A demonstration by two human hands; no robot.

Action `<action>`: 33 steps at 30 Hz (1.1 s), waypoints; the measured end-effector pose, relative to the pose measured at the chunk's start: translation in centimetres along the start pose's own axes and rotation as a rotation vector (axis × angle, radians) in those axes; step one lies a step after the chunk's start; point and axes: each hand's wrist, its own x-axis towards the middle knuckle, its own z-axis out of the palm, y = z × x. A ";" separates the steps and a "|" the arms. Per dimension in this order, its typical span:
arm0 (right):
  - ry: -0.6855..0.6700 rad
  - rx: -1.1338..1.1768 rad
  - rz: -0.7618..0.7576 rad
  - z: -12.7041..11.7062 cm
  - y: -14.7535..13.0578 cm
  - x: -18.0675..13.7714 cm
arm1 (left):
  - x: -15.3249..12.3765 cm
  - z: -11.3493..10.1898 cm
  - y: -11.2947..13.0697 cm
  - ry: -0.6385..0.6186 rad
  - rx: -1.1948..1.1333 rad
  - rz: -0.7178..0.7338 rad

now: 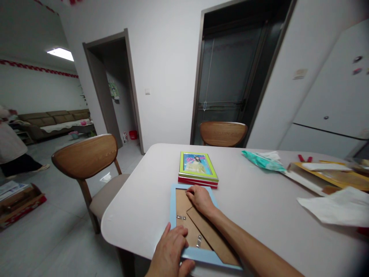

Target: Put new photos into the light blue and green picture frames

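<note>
A light blue picture frame (173, 204) lies face down on the table, its brown backing board (181, 231) showing. A brown stand flap (206, 227) slants across the board. My left hand (171, 250) grips the frame's near left corner, fingers over the edge and thumb below it. At the board's far edge, the fingers of my right hand (200, 198) are pinched together; what they hold is too small to make out. Metal clips (181, 217) show on the board's left part, and another metal piece (198, 241) is near the bottom edge.
Beyond the blue frame, a green picture frame (213, 169) tops a stack with red frames (197, 182). Green plastic packaging (263, 161), a yellow envelope (340, 175) and white paper (337, 206) lie to the right. Wooden chairs (86, 156) stand around the table (138, 204). A person (11, 142) is far left.
</note>
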 end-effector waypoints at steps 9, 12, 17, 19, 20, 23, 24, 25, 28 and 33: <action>0.061 -0.023 0.094 0.8 0.1 0.9 | 0.0 0.2 0.3 0.015 0.000 -0.025; 0.096 -0.011 0.121 1.0 0.1 1.1 | -0.1 0.4 0.2 0.053 -0.008 -0.015; 0.138 0.042 0.138 0.9 -0.1 1.3 | -0.1 0.6 0.3 0.083 -0.004 -0.007; 0.149 0.079 0.145 0.6 -0.2 1.2 | 0.0 0.7 0.4 0.087 -0.003 -0.033; 0.154 0.103 0.148 0.4 -0.1 1.2 | 0.0 0.8 0.4 0.091 -0.005 -0.047; 0.170 0.198 0.152 -1.0 0.8 0.3 | -0.2 1.0 0.1 0.115 -0.024 -0.057; 0.180 0.231 0.156 -1.6 1.3 -0.2 | -0.4 1.0 -0.1 0.124 -0.033 -0.047; 0.196 0.263 0.168 -2.3 1.9 -0.9 | -0.7 1.0 -0.2 0.135 -0.042 -0.036; 0.240 0.348 0.249 -4.3 3.6 -3.8 | -1.3 0.8 -0.3 0.154 -0.079 -0.021; -0.013 0.957 0.420 -5.7 2.0 -8.9 | -0.6 0.5 1.8 0.250 -0.279 -0.048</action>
